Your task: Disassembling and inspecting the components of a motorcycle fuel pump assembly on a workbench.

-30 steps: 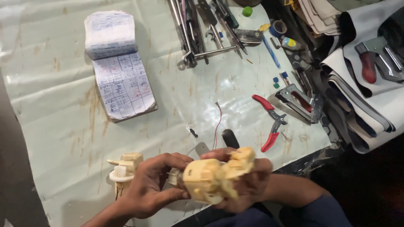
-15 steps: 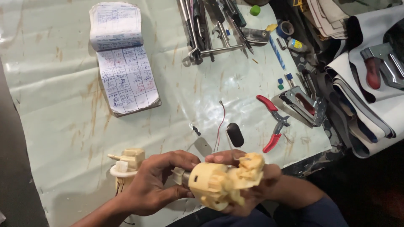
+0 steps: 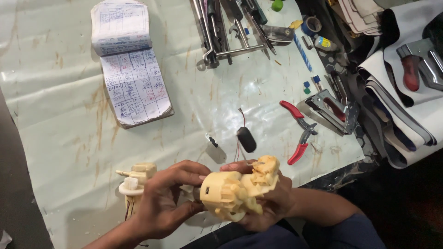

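Both hands meet low over the near edge of the bench (image 3: 60, 120): the right hand (image 3: 270, 203) cups a yellowed, cream plastic pump housing (image 3: 235, 191) from below, fingers wrapped around it, while the left hand (image 3: 164, 200) pinches its near end. A second cream plastic part (image 3: 136, 177) lies just beside the left hand, with a black oval fob (image 3: 246, 139), red-handled pliers (image 3: 300, 131) and an open ruled notebook (image 3: 131, 69) on the stained pale sheet beyond.

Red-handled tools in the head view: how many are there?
2. The red-handled pliers lie on the table beside the staple gun; a red-handled tool rests on the white cloth at right. Others may hide in the clutter.
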